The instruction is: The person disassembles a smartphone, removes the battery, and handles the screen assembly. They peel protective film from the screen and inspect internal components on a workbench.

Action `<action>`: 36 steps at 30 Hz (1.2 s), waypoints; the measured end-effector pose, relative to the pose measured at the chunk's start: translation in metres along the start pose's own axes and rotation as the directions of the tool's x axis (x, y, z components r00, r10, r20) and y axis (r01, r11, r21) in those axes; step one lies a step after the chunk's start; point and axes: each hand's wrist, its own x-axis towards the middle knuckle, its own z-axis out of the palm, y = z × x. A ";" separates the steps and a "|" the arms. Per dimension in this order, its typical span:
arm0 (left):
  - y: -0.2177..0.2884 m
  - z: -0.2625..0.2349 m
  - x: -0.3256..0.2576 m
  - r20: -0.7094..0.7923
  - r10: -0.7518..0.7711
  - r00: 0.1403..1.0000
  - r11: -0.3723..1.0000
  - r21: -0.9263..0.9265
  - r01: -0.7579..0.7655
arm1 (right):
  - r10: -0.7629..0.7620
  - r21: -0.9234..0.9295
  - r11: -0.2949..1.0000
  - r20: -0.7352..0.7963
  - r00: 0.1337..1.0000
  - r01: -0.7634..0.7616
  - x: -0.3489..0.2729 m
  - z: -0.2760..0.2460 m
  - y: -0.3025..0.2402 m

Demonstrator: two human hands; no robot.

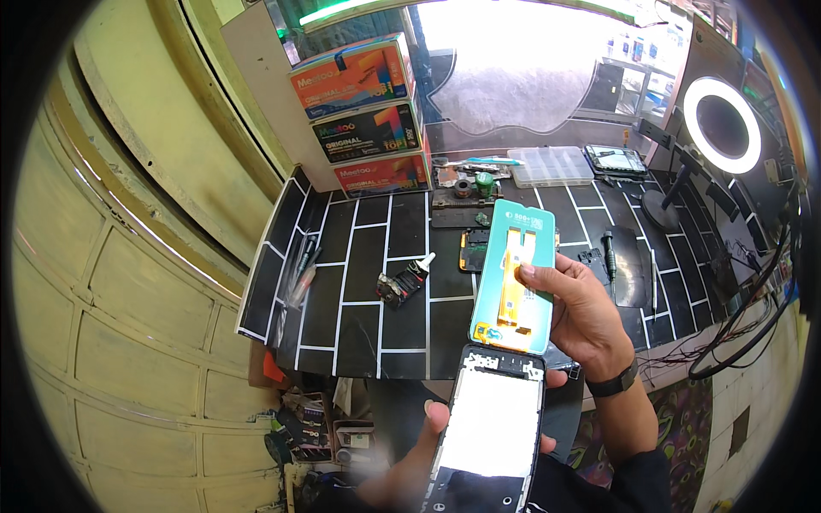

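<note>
Teal and glossy, the display panel (513, 278) stands nearly upright in our right hand (586, 312), its lower edge just above the top of the opened phone frame (489, 423) that we hold in our left hand (410, 466). Our right fingers are curled closed around the panel's right edge, with the thumb (534, 275) pressed flat on its face beside a yellow flex strip, so the grip is firm and pinched. Our left hand cradles the phone frame from below and from the left; the thumb (434, 412) lies against its left edge and a fingertip shows at its right edge, so the fingers wrap closed around the body, whose middle shines bright white with reflected light. Both pieces hang in the air over the near edge of the black work mat (363, 282) with its white grid lines, at the lower centre of our view. A dark band sits on our right wrist (611, 382). On the mat, well apart from our hands, lies a small glue tube (406, 280) with a white nozzle, and beyond the panel a circuit board part (473, 250) shows just beside its left edge. Further back we see a clear plastic parts box (552, 165), another phone (616, 160) lying flat, three stacked colourful cartons (368, 115) at the wall, and a glowing ring light (723, 124) on a stand to our right.
</note>
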 end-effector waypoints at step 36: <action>0.021 0.020 0.001 -0.034 -0.114 0.993 0.993 0.006 0.114 | -0.003 -0.050 0.999 0.016 1.000 0.003 0.002 -0.006 -0.007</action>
